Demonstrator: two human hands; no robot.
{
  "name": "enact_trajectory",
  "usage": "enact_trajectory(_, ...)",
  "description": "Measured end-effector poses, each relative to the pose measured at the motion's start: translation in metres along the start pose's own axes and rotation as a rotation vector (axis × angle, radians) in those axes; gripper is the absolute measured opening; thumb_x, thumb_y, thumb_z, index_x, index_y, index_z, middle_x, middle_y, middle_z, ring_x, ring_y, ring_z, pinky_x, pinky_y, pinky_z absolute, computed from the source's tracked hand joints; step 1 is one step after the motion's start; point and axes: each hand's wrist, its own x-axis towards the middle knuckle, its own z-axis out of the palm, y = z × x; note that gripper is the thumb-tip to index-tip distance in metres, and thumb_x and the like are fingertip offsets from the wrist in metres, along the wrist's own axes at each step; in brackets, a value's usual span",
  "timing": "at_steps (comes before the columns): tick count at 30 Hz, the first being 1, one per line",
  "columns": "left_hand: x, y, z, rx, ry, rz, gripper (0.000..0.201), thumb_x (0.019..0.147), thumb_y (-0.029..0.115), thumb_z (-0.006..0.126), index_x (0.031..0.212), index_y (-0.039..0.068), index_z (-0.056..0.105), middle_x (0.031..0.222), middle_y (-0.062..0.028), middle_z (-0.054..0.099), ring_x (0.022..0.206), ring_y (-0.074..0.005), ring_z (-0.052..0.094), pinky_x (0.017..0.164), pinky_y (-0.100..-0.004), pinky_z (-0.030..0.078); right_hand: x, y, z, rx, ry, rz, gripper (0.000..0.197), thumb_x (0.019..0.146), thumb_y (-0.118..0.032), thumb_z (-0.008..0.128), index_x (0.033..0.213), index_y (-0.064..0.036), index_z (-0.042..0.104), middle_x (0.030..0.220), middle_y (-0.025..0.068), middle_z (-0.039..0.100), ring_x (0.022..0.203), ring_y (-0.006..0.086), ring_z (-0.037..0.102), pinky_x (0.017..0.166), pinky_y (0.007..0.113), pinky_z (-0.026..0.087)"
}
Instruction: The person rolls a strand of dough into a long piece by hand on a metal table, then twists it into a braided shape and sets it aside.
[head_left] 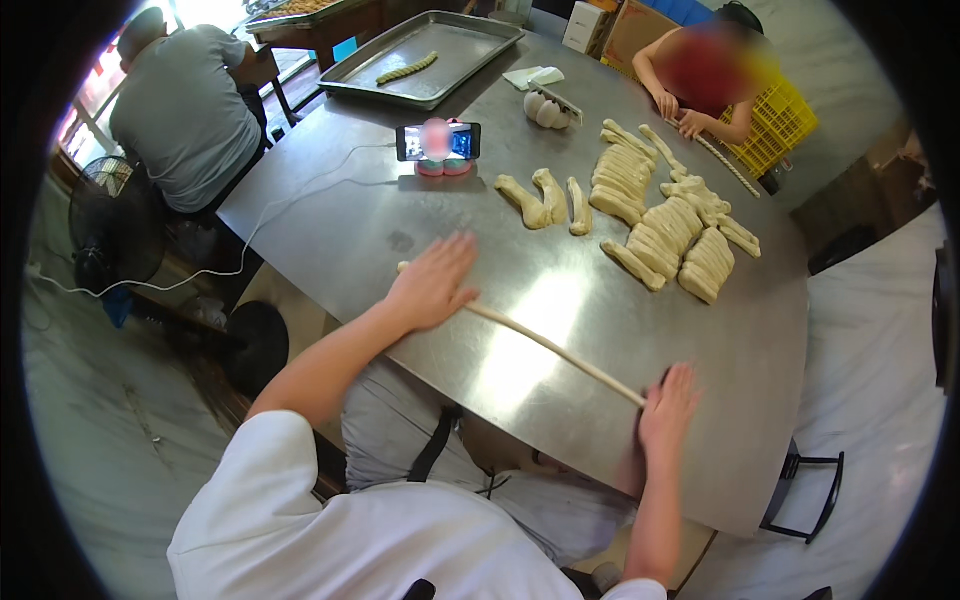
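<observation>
Dough rope (pixel 555 348) running across the near part of the tabletop (pixel 740 400), slanting from far left to near right between your two hands, and what a slim piece it is! Your left hand (pixel 432 283) lies flat over it, fingers stretched out, a short tip poking out to the left. Over to your right hand (pixel 668 410), palm down at the other end, blurred but with fingers extended; so the grip is released on both sides, nothing clenched, just palms on dough. That right end is hidden from view.

Now, the feel: it should be light, soft and stretchy, with hardly any stiffness of its own. Press harder on one side and it could thin there; pull the ends apart and the bare middle might neck or tear. Flat palms near the ends look the kindest hold; pinched fingertips would likely dent it. For any lift, you'd want both ends supported, since the middle would sag. Far right, the pile of dough strips (pixel 665 240) sits well apart.
</observation>
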Motion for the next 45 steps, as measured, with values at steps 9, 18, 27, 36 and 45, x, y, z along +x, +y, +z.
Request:
enact_trajectory(9, 0.010, 0.037, -0.019, 0.139, -0.249, -0.022, 0.063, 0.110, 0.053, 0.059, 0.160, 0.015, 0.058, 0.175, -0.0196, 0.040, 0.162, -0.0431, 0.035, 0.132, -0.0534, 0.031, 0.000, -0.049, -0.030, 0.054, 0.025, 0.022, 0.063, 0.107, -0.027, 0.059, 0.159, 0.0070, 0.047, 0.172, 0.0290, 0.040, 0.164, 0.0439, 0.031, 0.134, 0.065, 0.017)
enact_trajectory(18, -0.030, 0.087, 0.006, -0.004, -0.116, 0.056, 0.057, 0.112, 0.041, 0.054, 0.162, 0.014, 0.054, 0.170, -0.0174, 0.049, 0.162, -0.0387, 0.037, 0.133, -0.0547, 0.027, -0.009, -0.263, -0.010, 0.372, -0.050, -0.475, 0.062, 0.110, -0.024, 0.054, 0.166, 0.0002, 0.042, 0.172, 0.0192, 0.045, 0.160, 0.0363, 0.041, 0.126, 0.065, 0.032)
enact_trajectory(27, -0.020, 0.029, -0.008, 0.058, -0.030, -0.022, 0.062, 0.112, 0.052, 0.050, 0.163, 0.018, 0.053, 0.175, -0.0150, 0.042, 0.164, -0.0389, 0.032, 0.134, -0.0654, 0.016, 0.028, -0.215, -0.018, 0.221, -0.019, -0.406, 0.058, 0.111, -0.029, 0.054, 0.160, -0.0002, 0.050, 0.171, 0.0173, 0.046, 0.160, 0.0372, 0.040, 0.127, 0.068, 0.028)
enact_trajectory(36, -0.026, -0.034, -0.040, 0.140, -0.006, -0.104, 0.067, 0.109, 0.049, 0.057, 0.165, 0.012, 0.050, 0.176, -0.0224, 0.037, 0.165, -0.0377, 0.031, 0.134, -0.0575, 0.021, 0.009, -0.118, -0.022, 0.218, -0.076, -0.281, 0.058, 0.111, -0.027, 0.050, 0.164, -0.0033, 0.046, 0.171, 0.0205, 0.046, 0.162, 0.0409, 0.036, 0.131, 0.063, 0.026)
enact_trajectory(45, -0.020, -0.065, -0.058, 0.328, -0.017, -0.177, 0.075, 0.108, 0.054, 0.058, 0.165, 0.005, 0.047, 0.177, -0.0207, 0.037, 0.165, -0.0411, 0.030, 0.134, -0.0541, 0.023, -0.020, -0.042, -0.021, 0.112, -0.147, -0.128, 0.061, 0.113, -0.031, 0.048, 0.167, -0.0034, 0.044, 0.175, 0.0202, 0.040, 0.163, 0.0406, 0.034, 0.134, 0.063, 0.021)
